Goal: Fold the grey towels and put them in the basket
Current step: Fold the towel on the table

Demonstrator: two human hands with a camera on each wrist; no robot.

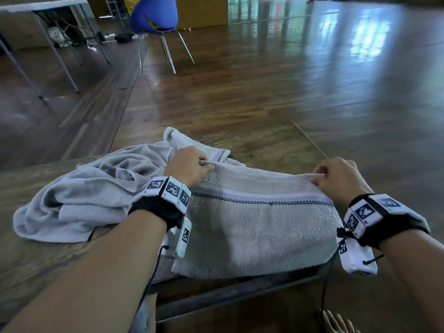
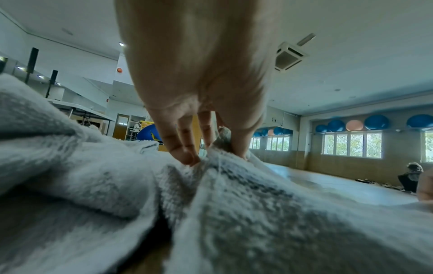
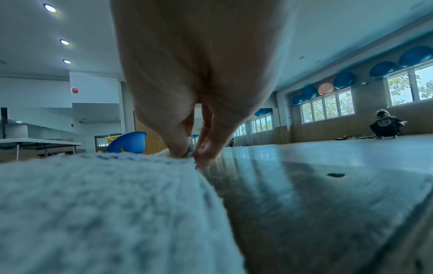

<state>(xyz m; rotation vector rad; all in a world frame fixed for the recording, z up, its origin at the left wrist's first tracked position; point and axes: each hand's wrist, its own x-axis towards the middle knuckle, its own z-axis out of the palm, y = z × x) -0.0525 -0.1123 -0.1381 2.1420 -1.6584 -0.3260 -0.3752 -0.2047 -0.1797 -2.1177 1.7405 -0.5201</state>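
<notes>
Grey towel is fluffy terry cloth, matt and nubby. Wooden table looks worn, floor is glossy wood.

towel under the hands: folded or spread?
Mid-fold. Left hand and right hand pinch the far edge of the grey terry towel, lifted off the table.

The head camera looks forward and down from above the table, taking in both forearms, the grey towel close below and the blue chair far across the floor. Each wrist camera sits low, almost on the cloth, looking along its palm: the left hand and the right hand fill the top of their views. All three share the towel and the chair; both wrist views also catch the windows.
</notes>
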